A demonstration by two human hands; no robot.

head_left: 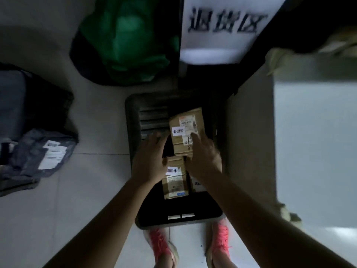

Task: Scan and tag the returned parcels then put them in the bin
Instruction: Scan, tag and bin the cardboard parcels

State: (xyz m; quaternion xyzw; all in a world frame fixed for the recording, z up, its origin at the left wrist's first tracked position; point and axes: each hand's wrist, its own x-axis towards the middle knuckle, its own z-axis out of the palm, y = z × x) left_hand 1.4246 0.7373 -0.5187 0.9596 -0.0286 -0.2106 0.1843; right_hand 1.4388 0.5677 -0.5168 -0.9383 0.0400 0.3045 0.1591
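A dark plastic bin (133, 120) stands on the floor between my feet and a cabinet. Three brown cardboard parcels with white return tags lie in it. The farthest parcel (186, 130) lies tilted on top of the others. My right hand (204, 159) rests on its near right corner, with the index finger stretched flat over its label. My left hand (150, 157) hovers just left of that parcel with its fingers straight, holding nothing. A second parcel (174, 180) lies under my wrists, and a third parcel (197, 185) is mostly hidden by my right wrist.
A white cabinet (309, 132) stands tight against the bin's right side. A green bag (125, 39) sits behind the bin, next to a white sign with black characters (226, 26). Grey mailer bags with labels (44, 157) lie on the tiled floor to the left.
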